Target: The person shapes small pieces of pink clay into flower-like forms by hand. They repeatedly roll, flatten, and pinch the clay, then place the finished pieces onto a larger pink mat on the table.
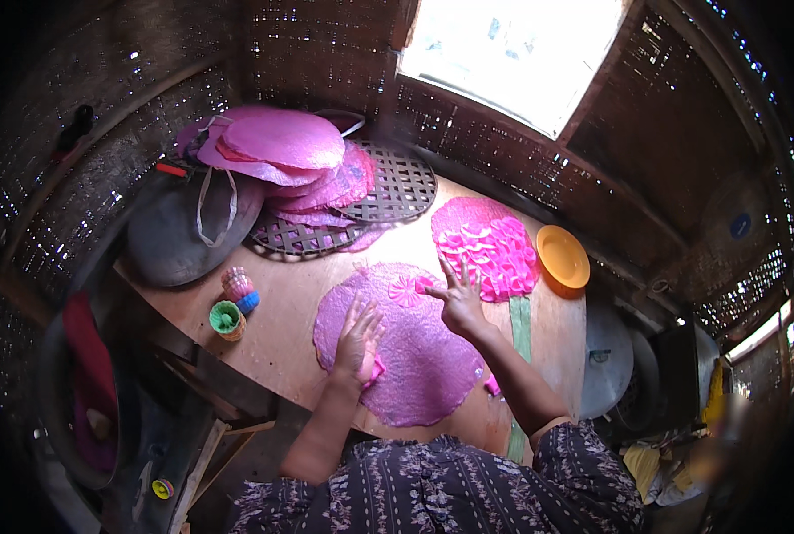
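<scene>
A round, wrinkled pink-purple sheet [415,365] lies flat on the wooden table in front of me. My left hand [359,343] is open over its left part, fingers stretched out. Beside that wrist shows a small bright pink piece [375,371], partly hidden. Near the sheet's far edge rests a pink pleated rosette [404,291]. Just right of it, my right hand [461,304] is open with its fingers spread, close to a heap of pink ruffled pieces [490,254] on another pink round. Whether its fingertips touch the heap I cannot tell.
An orange plate [563,256] sits at the table's right edge. Pink rounds [281,142] are piled on dark lattice trays [392,187] at the back left, beside a grey metal lid [183,236]. Small ridged cups [227,320] stand at left. A green strip [521,338] lies at right.
</scene>
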`<state>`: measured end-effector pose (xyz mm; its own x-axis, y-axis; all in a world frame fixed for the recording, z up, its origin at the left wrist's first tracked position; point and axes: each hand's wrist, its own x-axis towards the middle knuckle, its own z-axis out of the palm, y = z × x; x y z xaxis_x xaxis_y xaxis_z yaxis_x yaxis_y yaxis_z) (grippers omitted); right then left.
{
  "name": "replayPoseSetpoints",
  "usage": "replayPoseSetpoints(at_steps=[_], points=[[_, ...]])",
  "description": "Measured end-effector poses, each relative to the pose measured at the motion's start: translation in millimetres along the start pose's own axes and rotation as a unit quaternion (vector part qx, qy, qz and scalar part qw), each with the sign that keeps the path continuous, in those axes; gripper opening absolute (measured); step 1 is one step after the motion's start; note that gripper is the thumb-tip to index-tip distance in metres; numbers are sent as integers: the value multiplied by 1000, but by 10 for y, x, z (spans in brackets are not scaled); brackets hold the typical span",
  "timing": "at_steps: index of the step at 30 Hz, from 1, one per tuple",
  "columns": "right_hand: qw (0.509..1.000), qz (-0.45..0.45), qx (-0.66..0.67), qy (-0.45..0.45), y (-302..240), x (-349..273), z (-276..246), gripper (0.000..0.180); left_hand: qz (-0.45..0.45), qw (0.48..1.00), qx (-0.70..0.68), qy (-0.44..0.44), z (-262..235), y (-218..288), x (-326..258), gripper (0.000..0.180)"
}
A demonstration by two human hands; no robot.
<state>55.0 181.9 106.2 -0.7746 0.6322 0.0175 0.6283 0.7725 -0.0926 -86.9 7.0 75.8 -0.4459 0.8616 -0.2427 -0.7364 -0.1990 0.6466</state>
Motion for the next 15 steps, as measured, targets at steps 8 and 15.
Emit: replayPoseSetpoints(at_steps=[8, 15], points=[[998, -27, -36, -40, 42, 321, 474, 65, 3, 999, -9, 40, -288, 52, 213, 62], [997, -15, 36, -67, 54, 286, 401, 61, -11, 1000, 14, 8, -181, 46, 382, 62]])
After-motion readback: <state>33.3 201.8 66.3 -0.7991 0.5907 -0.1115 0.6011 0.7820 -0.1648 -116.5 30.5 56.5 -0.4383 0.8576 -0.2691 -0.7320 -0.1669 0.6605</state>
